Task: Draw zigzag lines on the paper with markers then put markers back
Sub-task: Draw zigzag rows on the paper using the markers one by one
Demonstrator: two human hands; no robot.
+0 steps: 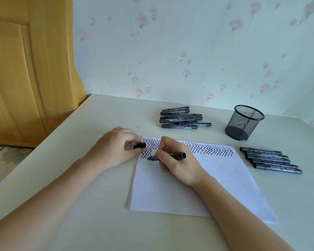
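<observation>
A stack of white paper [198, 187] lies on the table, with black zigzag lines [212, 150] across its top strip. My right hand [176, 162] grips an uncapped black marker [178, 156], tip pointing left and touching the paper below the zigzags at the left end. My left hand [116, 151] rests at the paper's top left corner and pinches the marker's black cap [140, 146]. Several markers lie in a pile [181, 118] behind the paper. Another row of markers [270, 160] lies to the right of it.
A black mesh pen cup [244, 123] stands at the back right, with no markers showing in it. The pale table [80, 178] meets a flowered wall at the back. A yellow wooden door [25, 69] is at the left, beyond the table's edge.
</observation>
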